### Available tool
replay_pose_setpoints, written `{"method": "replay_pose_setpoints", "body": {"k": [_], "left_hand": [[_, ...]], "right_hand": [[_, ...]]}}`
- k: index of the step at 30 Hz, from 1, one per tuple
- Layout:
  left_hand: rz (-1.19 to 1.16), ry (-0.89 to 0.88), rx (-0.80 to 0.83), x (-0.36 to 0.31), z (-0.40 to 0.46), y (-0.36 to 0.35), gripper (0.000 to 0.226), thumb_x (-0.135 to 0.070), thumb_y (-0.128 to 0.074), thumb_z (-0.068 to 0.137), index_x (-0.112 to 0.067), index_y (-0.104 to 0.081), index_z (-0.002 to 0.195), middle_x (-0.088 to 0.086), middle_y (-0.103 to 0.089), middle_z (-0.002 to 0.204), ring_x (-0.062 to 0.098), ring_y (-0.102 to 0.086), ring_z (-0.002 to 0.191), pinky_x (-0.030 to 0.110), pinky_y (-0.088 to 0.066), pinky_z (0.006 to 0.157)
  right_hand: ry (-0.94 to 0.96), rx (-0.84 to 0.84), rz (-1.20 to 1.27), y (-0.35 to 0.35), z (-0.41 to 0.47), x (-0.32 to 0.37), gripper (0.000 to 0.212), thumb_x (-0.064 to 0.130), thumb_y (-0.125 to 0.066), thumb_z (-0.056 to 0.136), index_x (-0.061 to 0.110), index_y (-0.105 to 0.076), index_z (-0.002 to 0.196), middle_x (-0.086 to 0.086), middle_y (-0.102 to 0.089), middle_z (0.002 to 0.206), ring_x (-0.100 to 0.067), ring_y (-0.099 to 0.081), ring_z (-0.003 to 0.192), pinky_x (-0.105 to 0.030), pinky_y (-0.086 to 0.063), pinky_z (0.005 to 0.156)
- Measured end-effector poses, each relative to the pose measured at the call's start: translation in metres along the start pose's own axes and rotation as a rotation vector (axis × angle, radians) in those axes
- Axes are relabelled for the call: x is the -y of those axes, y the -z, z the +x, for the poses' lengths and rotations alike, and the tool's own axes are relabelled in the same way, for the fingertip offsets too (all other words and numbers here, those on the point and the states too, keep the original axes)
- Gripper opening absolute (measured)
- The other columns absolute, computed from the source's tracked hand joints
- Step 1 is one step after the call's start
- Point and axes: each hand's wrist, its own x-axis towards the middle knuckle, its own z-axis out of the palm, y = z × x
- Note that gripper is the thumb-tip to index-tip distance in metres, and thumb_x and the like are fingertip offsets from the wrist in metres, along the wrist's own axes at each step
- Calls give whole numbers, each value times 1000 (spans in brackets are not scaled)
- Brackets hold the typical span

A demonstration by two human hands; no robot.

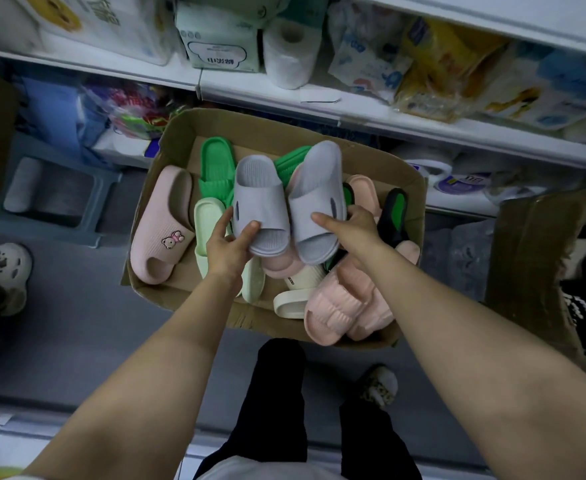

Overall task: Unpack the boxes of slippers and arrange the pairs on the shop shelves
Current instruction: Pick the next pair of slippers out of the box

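Grey shop floor, open cardboard box (180, 140) of mixed slippers below stocked shelves (319, 98). Left hand (227, 249) and right hand (359, 233) each clamp fingers on one grey slipper (258, 199), pair held just above box. Step: pairing. Next, likely lift pair to free shelf spot.

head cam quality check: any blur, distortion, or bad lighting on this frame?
Head view: wide-angle bowing curves the shelf edge and stretches the forearms; the centre is sharp, with both grey slippers crisp in the left hand and right hand; the shelf goods at top are smeared; lighting is dim and bluish, with no glare visible.
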Motion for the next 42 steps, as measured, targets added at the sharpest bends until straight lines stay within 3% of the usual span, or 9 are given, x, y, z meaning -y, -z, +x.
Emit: {"method": "replay_pose_setpoints", "body": {"k": [6,9,12,15,23,28,32,38,42], "left_hand": [[51,-103,55,-12,-38,-27,71,-13,-78,84,-16,-46,148,18,-65,126,29,-68,109,49,-55,95],[81,-166,110,-20,-65,-55,70,-13,-77,85,-17,-46,147,20,-65,125,32,-68,107,41,-60,83],[84,-239,194,-29,-97,-93,65,-10,-74,87,-17,-47,146,20,-67,124,26,-69,100,29,-58,68],[39,-302,279,-37,-137,-140,64,-3,-71,88,-16,-46,146,15,-69,122,19,-71,98,32,-59,79],[39,-571,370,-56,-241,-271,68,-12,-79,81,-20,-51,143,11,-72,109,17,-69,91,32,-58,78],[0,-719,408,-74,-308,-338,59,-12,-73,88,-25,-51,142,1,-71,92,10,-68,81,25,-57,65],[-51,-822,480,-101,-358,-376,58,-15,-75,86,-32,-53,137,7,-72,117,26,-70,106,43,-58,88],[-84,-966,542,-166,-412,-417,68,-22,-81,79,-30,-53,141,6,-73,111,21,-70,98,41,-59,83],[-91,-1049,573,-217,-426,-437,69,-26,-81,77,-30,-54,140,14,-69,99,24,-68,89,39,-59,77]], "right_hand": [[192,-76,0,44,-36,16,69,24,-86,79,15,-49,136,10,-57,118,-12,-56,111,-24,-45,88],[333,-109,51,82,-55,25,67,17,-76,89,17,-42,147,8,-48,131,-7,-49,116,-8,-41,84],[409,-146,128,127,-72,33,64,23,-73,92,25,-43,148,3,-50,142,-15,-52,125,-19,-44,92],[496,-177,226,182,-97,45,66,25,-74,91,28,-42,150,5,-49,144,-13,-52,125,-14,-50,86],[719,-175,364,339,-159,63,83,31,-86,76,41,-43,146,14,-52,141,-14,-55,127,-44,-51,106],[895,-176,375,429,-202,80,89,17,-85,79,30,-38,153,10,-51,144,-13,-55,128,-35,-52,103],[1039,-178,347,487,-234,105,91,22,-86,78,32,-35,153,11,-51,146,-8,-55,128,-32,-52,103],[1232,-181,442,534,-277,167,94,31,-89,68,35,-40,149,7,-60,136,-14,-63,119,-28,-58,86],[1322,-192,458,554,-294,213,100,46,-94,60,43,-41,144,-2,-65,133,-21,-66,116,-43,-57,93]]}}
